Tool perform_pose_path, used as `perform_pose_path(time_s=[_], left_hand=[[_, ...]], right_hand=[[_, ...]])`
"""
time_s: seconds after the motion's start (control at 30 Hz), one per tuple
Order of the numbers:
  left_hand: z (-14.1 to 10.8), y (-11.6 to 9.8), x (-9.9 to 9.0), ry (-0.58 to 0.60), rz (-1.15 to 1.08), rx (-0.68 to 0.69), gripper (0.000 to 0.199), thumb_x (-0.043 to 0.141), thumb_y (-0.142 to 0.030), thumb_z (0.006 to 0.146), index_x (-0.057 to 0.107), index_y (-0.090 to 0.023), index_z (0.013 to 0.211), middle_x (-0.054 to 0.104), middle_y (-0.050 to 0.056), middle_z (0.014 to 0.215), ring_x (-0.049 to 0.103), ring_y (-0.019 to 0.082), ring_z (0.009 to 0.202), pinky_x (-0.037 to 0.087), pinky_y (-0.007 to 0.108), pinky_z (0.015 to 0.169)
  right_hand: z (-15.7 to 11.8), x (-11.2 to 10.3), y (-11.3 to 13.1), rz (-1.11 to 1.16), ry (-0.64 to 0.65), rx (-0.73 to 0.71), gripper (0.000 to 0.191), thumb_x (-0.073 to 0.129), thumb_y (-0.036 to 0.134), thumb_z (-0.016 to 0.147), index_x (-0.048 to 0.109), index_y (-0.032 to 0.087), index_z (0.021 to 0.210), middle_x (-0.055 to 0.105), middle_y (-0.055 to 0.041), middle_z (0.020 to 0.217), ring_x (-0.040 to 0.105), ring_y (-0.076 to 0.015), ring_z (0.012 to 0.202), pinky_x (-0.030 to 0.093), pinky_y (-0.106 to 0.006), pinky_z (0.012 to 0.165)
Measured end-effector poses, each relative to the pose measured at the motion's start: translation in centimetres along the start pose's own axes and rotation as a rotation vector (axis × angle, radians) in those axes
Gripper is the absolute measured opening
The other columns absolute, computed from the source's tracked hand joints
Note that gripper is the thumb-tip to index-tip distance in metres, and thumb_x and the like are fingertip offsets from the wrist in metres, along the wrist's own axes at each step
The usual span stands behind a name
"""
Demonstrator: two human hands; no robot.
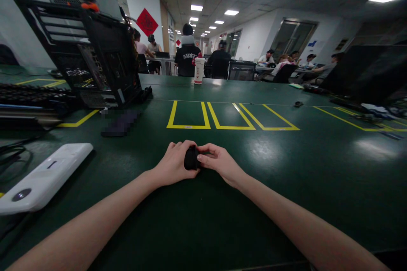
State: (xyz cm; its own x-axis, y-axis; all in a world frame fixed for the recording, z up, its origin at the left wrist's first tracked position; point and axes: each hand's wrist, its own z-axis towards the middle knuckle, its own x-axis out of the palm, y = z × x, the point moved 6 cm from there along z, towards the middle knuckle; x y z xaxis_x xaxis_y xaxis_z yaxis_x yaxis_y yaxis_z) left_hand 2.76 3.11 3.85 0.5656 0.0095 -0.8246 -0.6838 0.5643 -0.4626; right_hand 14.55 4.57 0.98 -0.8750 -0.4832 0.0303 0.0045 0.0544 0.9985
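A small black object [190, 159] with rounded edges is between my hands, low over the green table [203, 220]; its exact kind does not show. Thumb and fingers of my left hand [175, 161] wrap around it from the left. On its right side, my right hand [219, 161] pinches the edge with thumb and fingertips. Part of the object is covered by my fingers. Beyond the hands, yellow tape outlines [188, 127] mark the tabletop.
At left lie a white device [54, 173] with a round dark spot and a blurred dark item [120, 123]. An open black computer case [104, 59] stands behind them. A white bottle [199, 70] is at the far edge, a small black ring-like piece [298, 104] at right. People sit beyond.
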Motion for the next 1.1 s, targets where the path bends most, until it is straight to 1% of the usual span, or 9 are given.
perform_pose_path(time_s=[0.1, 0.2, 0.3, 0.4, 0.5, 0.63, 0.77, 0.97, 1.1], left_hand=[[-0.1, -0.3, 0.0, 0.045, -0.001, 0.007, 0.051, 0.063, -0.034, 0.066, 0.04, -0.022, 0.11, 0.054, 0.004, 0.102, 0.052, 0.025, 0.093, 0.033, 0.038, 0.081], [-0.2, -0.4, -0.2, 0.066, -0.002, 0.003, 0.049, 0.062, -0.034, 0.068, 0.04, -0.022, 0.11, 0.054, 0.005, 0.103, 0.051, 0.024, 0.094, 0.033, 0.038, 0.082], [-0.2, -0.3, -0.1, 0.05, 0.009, 0.013, 0.05, 0.063, -0.035, 0.067, 0.04, -0.022, 0.109, 0.053, 0.004, 0.103, 0.051, 0.024, 0.094, 0.033, 0.037, 0.082], [-0.1, -0.1, 0.0, 0.009, 0.023, 0.005, 0.051, 0.064, -0.035, 0.065, 0.04, -0.022, 0.108, 0.053, 0.004, 0.1, 0.051, 0.024, 0.091, 0.033, 0.038, 0.082], [-0.1, -0.3, 0.1, 0.051, 0.017, 0.01, 0.05, 0.062, -0.035, 0.067, 0.04, -0.022, 0.109, 0.053, 0.004, 0.1, 0.051, 0.024, 0.09, 0.034, 0.038, 0.081], [-0.1, -0.8, -0.4, 0.076, 0.007, 0.008, 0.049, 0.061, -0.035, 0.068, 0.04, -0.021, 0.11, 0.053, 0.005, 0.101, 0.051, 0.024, 0.092, 0.034, 0.038, 0.081], [-0.1, -0.9, -0.4, 0.079, 0.014, 0.023, 0.05, 0.062, -0.036, 0.068, 0.04, -0.021, 0.11, 0.053, 0.006, 0.102, 0.051, 0.024, 0.093, 0.034, 0.038, 0.082], [0.0, -0.1, 0.2, 0.038, 0.002, 0.034, 0.051, 0.064, -0.036, 0.066, 0.04, -0.021, 0.109, 0.053, 0.004, 0.101, 0.051, 0.023, 0.091, 0.033, 0.037, 0.082], [0.0, 0.3, 0.4, 0.018, 0.009, 0.037, 0.052, 0.065, -0.037, 0.065, 0.04, -0.022, 0.108, 0.054, 0.004, 0.1, 0.051, 0.023, 0.09, 0.033, 0.038, 0.081]], right_hand=[[0.0, -0.1, 0.1, -0.009, -0.029, 0.037, 0.031, 0.066, 0.026, 0.068, 0.054, 0.016, 0.095, 0.058, -0.0041, 0.095, 0.058, -0.016, 0.088, 0.047, -0.036, 0.081], [0.1, -0.1, 0.0, -0.053, -0.017, 0.062, 0.029, 0.065, 0.027, 0.07, 0.054, 0.015, 0.094, 0.058, -0.005, 0.094, 0.058, -0.0163, 0.088, 0.046, -0.037, 0.082], [0.2, -0.1, 0.1, -0.104, 0.018, 0.003, 0.024, 0.063, 0.028, 0.071, 0.054, 0.016, 0.09, 0.058, -0.0029, 0.091, 0.058, -0.0169, 0.088, 0.046, -0.038, 0.083], [0.1, 0.0, 0.2, -0.13, 0.051, -0.086, 0.023, 0.063, 0.026, 0.072, 0.052, 0.018, 0.091, 0.056, -0.0017, 0.095, 0.057, -0.0178, 0.092, 0.047, -0.038, 0.083], [-0.2, 0.0, 0.3, -0.162, 0.057, -0.134, 0.026, 0.063, 0.025, 0.072, 0.05, 0.021, 0.094, 0.054, -0.0014, 0.103, 0.056, -0.0191, 0.098, 0.047, -0.038, 0.083], [-0.6, 0.4, 0.3, -0.162, 0.094, -0.121, 0.029, 0.062, 0.027, 0.073, 0.047, 0.023, 0.098, 0.053, -0.0008, 0.104, 0.057, -0.019, 0.097, 0.049, -0.037, 0.081], [-0.7, 0.4, 0.5, -0.194, 0.054, -0.133, 0.02, 0.054, 0.032, 0.078, 0.048, 0.023, 0.094, 0.054, -0.0004, 0.098, 0.059, -0.0178, 0.09, 0.05, -0.036, 0.078], [-0.3, 0.2, 0.1, -0.232, 0.031, -0.094, 0.029, 0.056, 0.032, 0.078, 0.046, 0.021, 0.102, 0.051, -0.0032, 0.104, 0.056, -0.0186, 0.093, 0.049, -0.036, 0.079], [-0.3, 0.3, 0.0, -0.242, 0.066, -0.104, 0.023, 0.054, 0.029, 0.079, 0.048, 0.02, 0.1, 0.054, -0.0029, 0.1, 0.056, -0.0186, 0.093, 0.048, -0.038, 0.081]])
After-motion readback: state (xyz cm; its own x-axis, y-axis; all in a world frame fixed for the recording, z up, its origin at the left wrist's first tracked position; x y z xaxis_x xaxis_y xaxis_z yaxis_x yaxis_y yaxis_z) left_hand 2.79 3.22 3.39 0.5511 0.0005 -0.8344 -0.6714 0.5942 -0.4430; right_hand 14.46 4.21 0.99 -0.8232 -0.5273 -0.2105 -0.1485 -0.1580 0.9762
